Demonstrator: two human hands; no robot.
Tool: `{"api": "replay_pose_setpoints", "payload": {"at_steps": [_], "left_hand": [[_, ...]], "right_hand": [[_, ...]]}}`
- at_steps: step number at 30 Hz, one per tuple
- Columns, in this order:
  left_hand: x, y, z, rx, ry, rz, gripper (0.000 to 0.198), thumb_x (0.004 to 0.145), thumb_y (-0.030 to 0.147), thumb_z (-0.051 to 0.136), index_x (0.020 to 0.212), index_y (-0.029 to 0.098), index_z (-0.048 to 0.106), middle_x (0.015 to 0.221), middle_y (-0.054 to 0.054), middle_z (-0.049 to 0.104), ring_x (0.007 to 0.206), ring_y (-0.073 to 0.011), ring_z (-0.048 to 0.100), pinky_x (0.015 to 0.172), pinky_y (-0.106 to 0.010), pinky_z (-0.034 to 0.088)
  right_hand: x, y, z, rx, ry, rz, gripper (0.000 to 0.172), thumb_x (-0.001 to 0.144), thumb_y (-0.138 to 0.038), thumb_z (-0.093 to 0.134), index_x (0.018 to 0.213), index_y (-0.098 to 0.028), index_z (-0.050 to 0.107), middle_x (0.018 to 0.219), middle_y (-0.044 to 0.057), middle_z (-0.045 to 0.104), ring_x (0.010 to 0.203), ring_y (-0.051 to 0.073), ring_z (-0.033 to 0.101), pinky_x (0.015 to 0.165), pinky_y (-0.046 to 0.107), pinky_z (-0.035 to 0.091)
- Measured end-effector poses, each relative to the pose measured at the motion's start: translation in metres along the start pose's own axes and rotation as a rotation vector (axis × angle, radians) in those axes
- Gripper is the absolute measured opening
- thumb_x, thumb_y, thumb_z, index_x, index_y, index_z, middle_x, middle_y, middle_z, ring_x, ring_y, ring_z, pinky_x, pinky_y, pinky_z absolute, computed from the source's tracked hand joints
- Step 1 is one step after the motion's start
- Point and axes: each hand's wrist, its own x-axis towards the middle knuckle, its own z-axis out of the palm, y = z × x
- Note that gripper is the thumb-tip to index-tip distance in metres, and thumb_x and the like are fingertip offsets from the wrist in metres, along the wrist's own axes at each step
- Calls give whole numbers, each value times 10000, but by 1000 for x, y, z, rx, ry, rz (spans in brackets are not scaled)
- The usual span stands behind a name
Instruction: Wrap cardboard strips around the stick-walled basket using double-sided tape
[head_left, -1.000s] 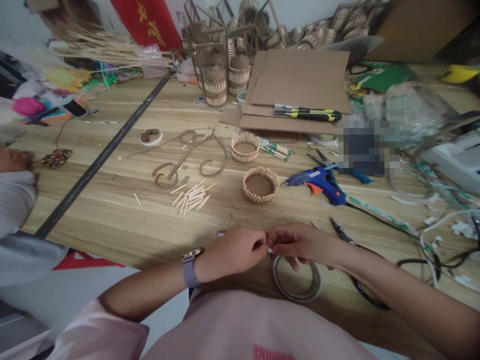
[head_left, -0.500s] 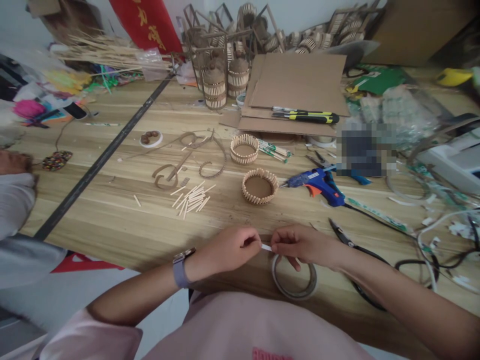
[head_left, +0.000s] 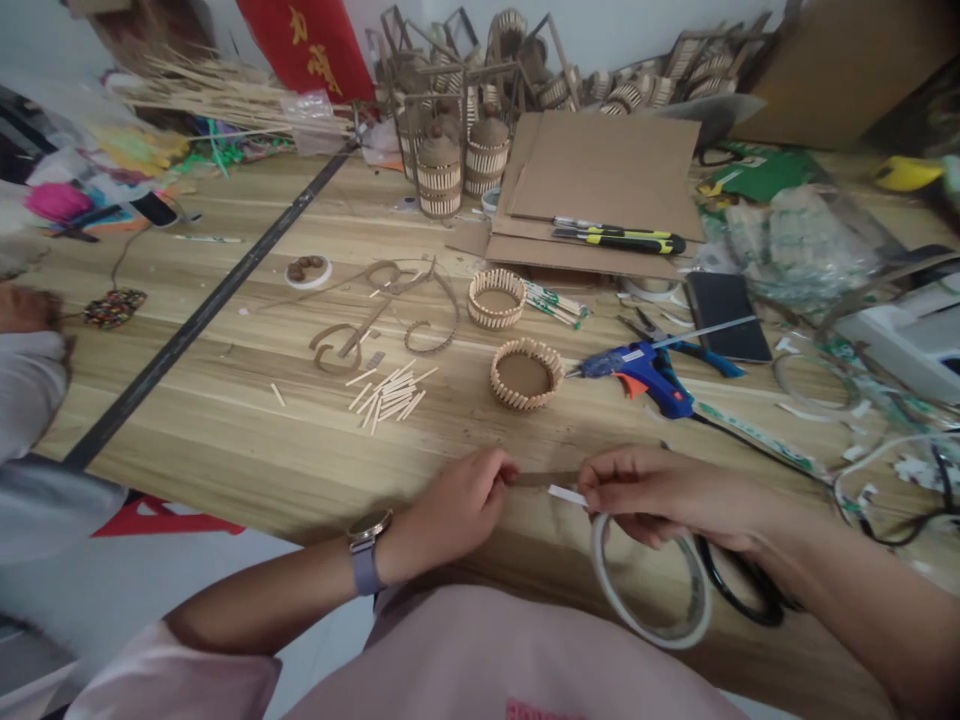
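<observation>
Close to the near edge of the table point(head_left: 217, 425), my right hand point(head_left: 667, 495) pinched a white tape end point(head_left: 568, 495), with the tape roll point(head_left: 701, 605) hanging below my fingers. My left hand point(head_left: 454, 515) was drawn narrow at one end of a brown strip point(head_left: 546, 480), seemingly gripping it. The white tip stuck out free, so I judged the taping not yet done. Farther back, the nearer stick ring point(head_left: 527, 397) and the farther stick ring point(head_left: 495, 319) looked complete all round, while the loose sticks point(head_left: 388, 393) lay heaped, apparently unused.
</observation>
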Motion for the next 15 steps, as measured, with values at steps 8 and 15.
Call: {"api": "replay_pose_setpoints", "payload": {"at_steps": [8,15], "left_hand": [[-3,-1,-1,66,-32,57,184,906,79,413,993,169,549,1019,-79,661,971,-194,614,898,-340,506],[-10,-3,-3,110,-40,86,196,902,67,446,1003,182,570,1014,-60,666,970,-191,619,903,-337,508]], "right_hand": [[-5,-24,-19,-72,6,-100,384,662,-503,783,716,-162,616,535,-53,523,452,44,387,415,186,221],[30,0,-2,-121,-89,-37,301,659,-447,725,723,-177,608,636,-34,613,538,96,587,579,240,478]]}}
